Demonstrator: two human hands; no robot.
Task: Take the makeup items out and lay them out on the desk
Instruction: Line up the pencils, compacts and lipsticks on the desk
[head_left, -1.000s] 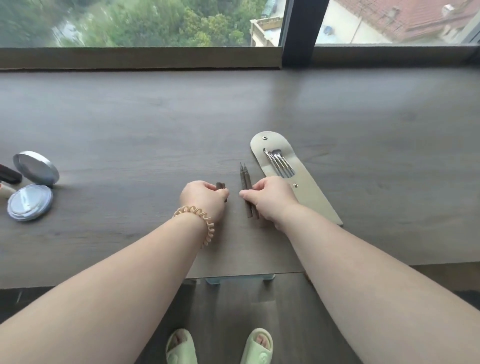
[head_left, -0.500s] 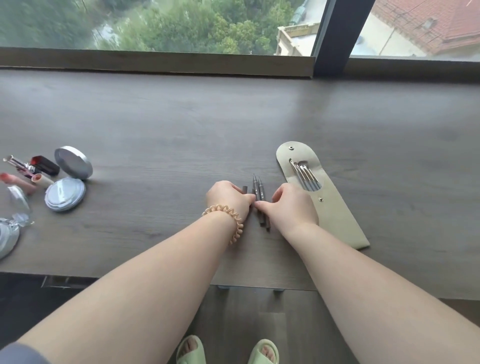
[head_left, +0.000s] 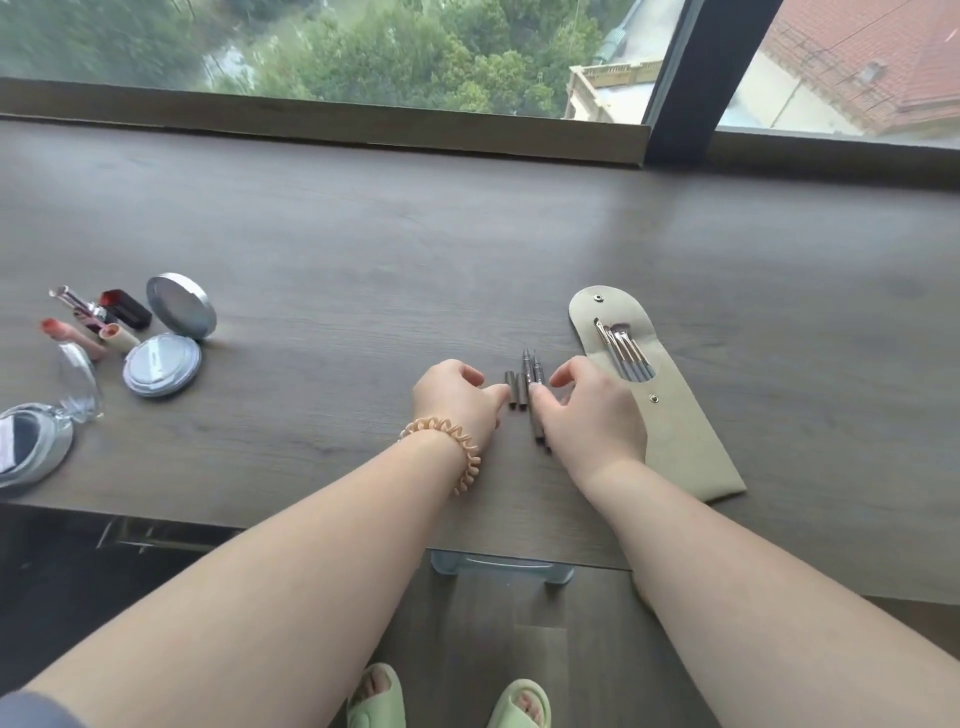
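A dark wood-grain counter (head_left: 363, 234) is running along a wide window (head_left: 363, 52), a dark mullion (head_left: 691, 78) dividing it. Daylight is entering over trees (head_left: 415, 57) and a red roof (head_left: 872, 57). Dark floor (head_left: 493, 649) is showing below.

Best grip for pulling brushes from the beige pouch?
Pinch the brushes at their ferrules, bare above the pocket cutout, coming from above at the open far end of the pouch. Handles sit sheathed in the pocket, so probably only that end is free.

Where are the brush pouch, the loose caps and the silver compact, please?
brush pouch (head_left: 685, 441), head view, bare lower flap.
loose caps (head_left: 509, 391), head view, the left cap.
silver compact (head_left: 162, 364), head view, flat lower disc.
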